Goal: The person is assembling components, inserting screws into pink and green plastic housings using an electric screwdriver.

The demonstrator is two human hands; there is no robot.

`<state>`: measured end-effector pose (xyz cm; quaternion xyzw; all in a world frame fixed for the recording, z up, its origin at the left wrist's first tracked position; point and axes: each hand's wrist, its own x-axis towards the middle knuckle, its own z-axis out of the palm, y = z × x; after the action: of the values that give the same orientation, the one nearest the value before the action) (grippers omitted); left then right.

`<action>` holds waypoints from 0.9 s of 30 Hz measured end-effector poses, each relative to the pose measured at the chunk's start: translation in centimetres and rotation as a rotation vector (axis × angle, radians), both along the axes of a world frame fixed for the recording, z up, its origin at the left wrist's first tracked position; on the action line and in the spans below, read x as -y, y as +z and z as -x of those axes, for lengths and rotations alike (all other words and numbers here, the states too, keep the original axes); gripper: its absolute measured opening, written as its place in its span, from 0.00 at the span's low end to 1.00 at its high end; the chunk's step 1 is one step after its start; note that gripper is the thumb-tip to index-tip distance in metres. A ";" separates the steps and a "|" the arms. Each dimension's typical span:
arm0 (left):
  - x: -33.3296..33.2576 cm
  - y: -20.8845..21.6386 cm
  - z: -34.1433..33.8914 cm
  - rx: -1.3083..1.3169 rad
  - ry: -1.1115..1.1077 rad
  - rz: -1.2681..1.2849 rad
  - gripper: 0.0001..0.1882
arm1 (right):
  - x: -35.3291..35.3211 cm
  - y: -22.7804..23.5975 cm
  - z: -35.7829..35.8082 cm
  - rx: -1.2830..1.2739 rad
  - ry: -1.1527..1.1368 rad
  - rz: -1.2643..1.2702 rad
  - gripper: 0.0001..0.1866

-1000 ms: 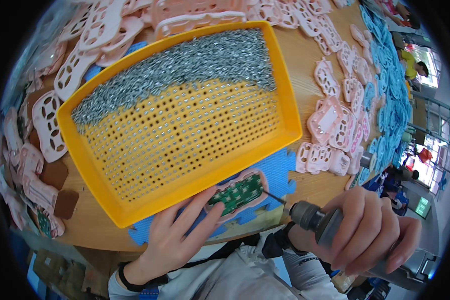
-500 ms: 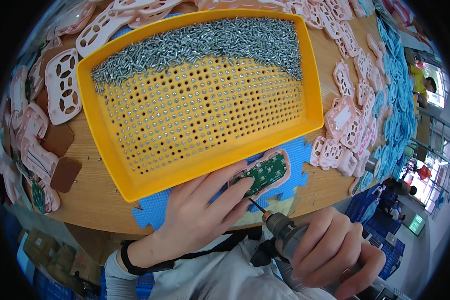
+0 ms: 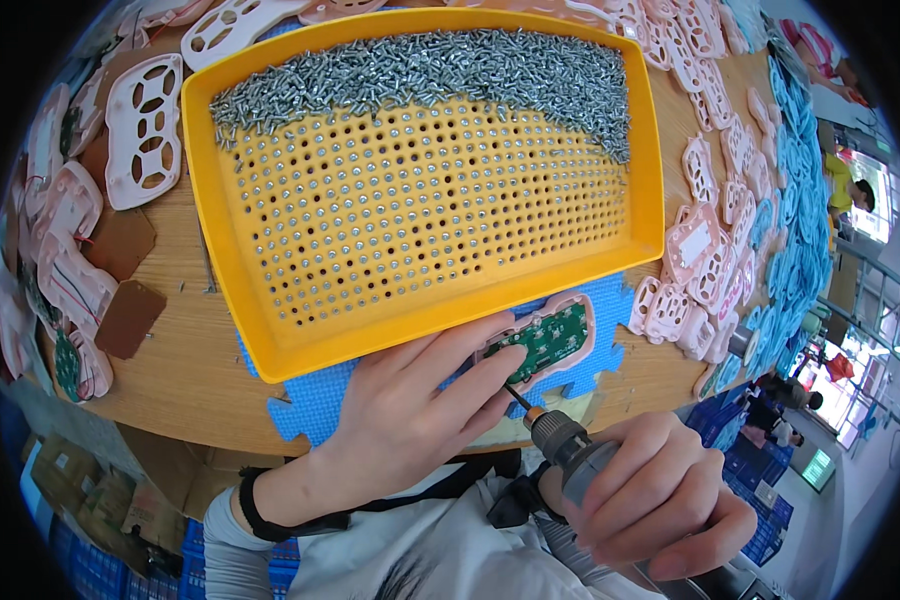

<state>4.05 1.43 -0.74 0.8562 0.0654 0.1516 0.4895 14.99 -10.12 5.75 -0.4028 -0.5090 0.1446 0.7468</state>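
My left hand [image 3: 420, 395] grips a pink plastic shell [image 3: 582, 350] with a green circuit board [image 3: 555, 343] lying in it, fingers over its left end. My right hand [image 3: 660, 495] is wrapped round a grey electric screwdriver [image 3: 570, 448]. The thin bit points up and left and reaches the board's lower edge beside my left fingertips. Whether a screw sits under the tip is hidden. Just beyond the shell stands a yellow tray [image 3: 440, 345], with a heap of small silver screws [image 3: 450, 75] at its far side and many more seated in its rows of holes.
A blue foam mat [image 3: 315, 405] lies under the tray and shell. Pink shells [image 3: 142, 130] and brown square pieces [image 3: 130, 318] crowd the left. More pink shells [image 3: 695, 245] and a pile of light-blue parts [image 3: 800, 200] line the right. Other people [image 3: 855, 190] are far right.
The view has shifted slightly, so the tray and table sit a little further right. Both hands keep their holds, and the screwdriver bit stays at the board's lower edge.
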 end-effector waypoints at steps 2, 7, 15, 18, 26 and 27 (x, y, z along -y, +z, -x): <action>0.0 -0.1 0.0 -0.001 0.003 -0.003 0.22 | -0.1 0.0 0.2 -0.006 -0.014 0.008 0.03; 0.1 0.0 0.0 -0.001 0.007 0.011 0.22 | -0.2 0.4 0.2 -0.002 -0.008 0.042 0.03; 0.2 -0.1 0.0 -0.007 0.008 0.045 0.22 | -0.6 1.8 -0.4 0.051 0.138 0.241 0.05; 0.3 -0.2 0.0 -0.010 0.005 0.067 0.22 | -0.3 0.7 0.7 0.025 -0.041 0.128 0.03; 0.3 -0.3 0.1 -0.011 0.009 0.058 0.21 | -0.4 1.9 0.3 0.027 0.067 0.282 0.05; 0.4 -0.3 0.1 -0.010 0.011 0.061 0.21 | -0.5 1.9 0.4 0.035 0.059 0.290 0.05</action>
<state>3.97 1.07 -1.06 0.8412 0.0769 0.1481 0.5143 14.62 -9.66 7.64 -0.4937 -0.5073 0.2317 0.6673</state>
